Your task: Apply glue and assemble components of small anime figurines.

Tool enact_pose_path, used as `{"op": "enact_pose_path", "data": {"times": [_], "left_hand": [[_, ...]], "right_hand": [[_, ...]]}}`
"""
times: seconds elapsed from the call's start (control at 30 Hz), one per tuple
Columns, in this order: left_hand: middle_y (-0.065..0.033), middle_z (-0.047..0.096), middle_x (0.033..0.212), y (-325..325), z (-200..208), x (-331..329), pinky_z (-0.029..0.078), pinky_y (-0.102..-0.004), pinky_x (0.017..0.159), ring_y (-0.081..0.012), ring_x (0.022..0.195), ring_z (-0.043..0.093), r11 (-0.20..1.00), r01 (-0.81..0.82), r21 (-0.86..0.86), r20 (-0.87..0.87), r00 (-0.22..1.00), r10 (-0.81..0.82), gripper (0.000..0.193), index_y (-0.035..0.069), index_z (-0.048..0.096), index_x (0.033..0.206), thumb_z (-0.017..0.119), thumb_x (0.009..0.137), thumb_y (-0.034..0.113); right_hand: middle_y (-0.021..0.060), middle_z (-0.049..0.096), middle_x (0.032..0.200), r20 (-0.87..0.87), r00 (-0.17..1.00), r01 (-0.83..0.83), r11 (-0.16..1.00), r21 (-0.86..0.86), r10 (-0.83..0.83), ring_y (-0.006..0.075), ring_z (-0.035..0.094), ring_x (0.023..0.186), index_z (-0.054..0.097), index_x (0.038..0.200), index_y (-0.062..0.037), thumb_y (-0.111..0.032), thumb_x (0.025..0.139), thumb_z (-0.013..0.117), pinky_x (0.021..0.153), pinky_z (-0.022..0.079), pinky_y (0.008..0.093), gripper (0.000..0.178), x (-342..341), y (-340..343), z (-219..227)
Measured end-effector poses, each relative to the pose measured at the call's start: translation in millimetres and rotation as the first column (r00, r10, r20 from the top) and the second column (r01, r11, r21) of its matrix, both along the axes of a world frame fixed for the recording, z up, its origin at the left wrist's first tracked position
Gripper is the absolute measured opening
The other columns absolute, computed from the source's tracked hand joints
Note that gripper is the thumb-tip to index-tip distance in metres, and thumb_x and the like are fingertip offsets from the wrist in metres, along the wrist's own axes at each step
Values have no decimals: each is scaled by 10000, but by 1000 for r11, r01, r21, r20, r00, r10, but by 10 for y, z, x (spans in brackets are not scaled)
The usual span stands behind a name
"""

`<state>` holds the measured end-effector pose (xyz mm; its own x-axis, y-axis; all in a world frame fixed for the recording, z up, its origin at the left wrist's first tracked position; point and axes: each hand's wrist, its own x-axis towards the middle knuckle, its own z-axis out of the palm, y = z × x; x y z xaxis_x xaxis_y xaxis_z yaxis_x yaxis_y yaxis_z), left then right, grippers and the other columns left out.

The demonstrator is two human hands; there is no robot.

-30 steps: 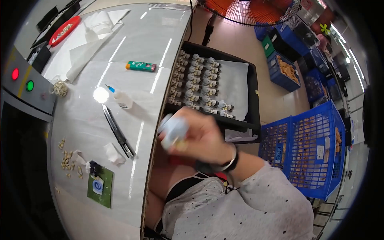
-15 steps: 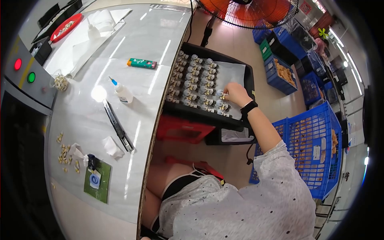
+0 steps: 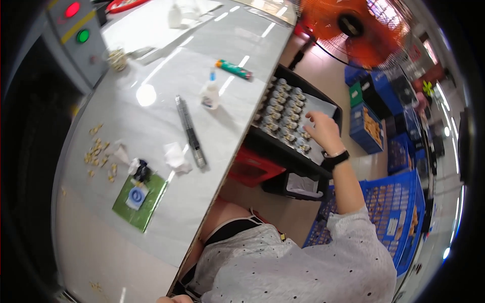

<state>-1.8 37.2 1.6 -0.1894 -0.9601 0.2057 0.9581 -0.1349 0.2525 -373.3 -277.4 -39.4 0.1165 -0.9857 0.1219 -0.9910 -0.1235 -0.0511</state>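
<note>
My right hand [image 3: 323, 132] hovers over the front right part of a black tray [image 3: 330, 103], thumb and fingers apart with nothing visible between them. Closely set rows of small grey-and-white figurines [image 3: 288, 113] fill the tray's left part, and the nearest ones lie just beside my fingertips. Pale lining paper [image 3: 317, 105] shows on the tray's right side. Only a sliver of my left hand [image 3: 174, 299] enters at the lower edge by the table; its fingers are mostly cut off, so its grip is hidden.
On the grey table [image 3: 202, 222] are a dropper bottle [image 3: 210, 97], a green tube [image 3: 234, 69], a dark long tool [image 3: 190, 132], crumpled tissue [image 3: 177, 156], a green mat [image 3: 130, 214] and several small pale pieces [image 3: 96, 153]. An orange fan [image 3: 348, 25] and blue crates [image 3: 386, 217] stand beyond.
My right hand has drawn back from the figurine it was touching, and its fingers have spread. The whole view has turned and shifted; a bit of my left hand shows at the lower edge.
</note>
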Motion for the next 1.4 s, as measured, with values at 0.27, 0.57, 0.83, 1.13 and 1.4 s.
{"op": "enact_pose_path", "data": {"times": [0.27, 0.57, 0.83, 1.13, 1.4], "left_hand": [[-168, 473, 1018, -340, 55, -43, 436, -263, 564, -183, 650, 516, 971, -192, 143, 140, 975, 172, 549, 23, 318, 1193, 630, 774, 190], [-138, 433, 1098, -390, 63, -59, 409, -228, 506, -110, 586, 479, 899, -350, 264, 260, 923, 283, 809, 36, 146, 1332, 561, 783, 461], [-104, 387, 1042, -400, 26, -50, 329, -227, 456, -112, 561, 416, 871, -383, 307, 200, 921, 334, 626, 115, 229, 1237, 578, 801, 399], [-124, 353, 1088, -423, -14, -89, 367, -289, 509, -142, 607, 429, 818, -550, 168, 169, 834, 526, 567, 131, 240, 1196, 531, 725, 6], [-133, 343, 1101, -434, -59, -105, 403, -310, 581, -172, 670, 470, 735, -669, 110, 282, 730, 622, 571, 128, 224, 1204, 521, 733, 0]], "right_hand": [[50, 554, 923, 734, 436, -454, 831, -320, 521, 76, 489, 786, 506, 1078, -46, -192, 687, 693, 534, 381, 187, 458, 1781, -106, 444], [131, 580, 743, 957, -168, -537, 792, -290, 236, 174, 537, 648, 497, 994, 74, -283, 867, 452, 580, 419, 260, 381, 2370, 731, 492], [-16, 393, 480, 928, -347, -763, 616, -193, -138, 66, 342, 437, 370, 1133, 3, -488, 876, 365, 357, 237, 185, 554, 2551, 1390, 521], [2, 350, 683, 913, -408, -759, 561, -329, -17, 110, 333, 640, 504, 1020, -33, -359, 804, 581, 510, 304, 222, 398, 2516, 1411, 504], [33, 473, 642, 795, -388, -668, 452, -591, 466, 112, 439, 489, 548, 853, 44, -497, 776, 567, 387, 325, 197, 547, 2599, 1449, 452]]}}
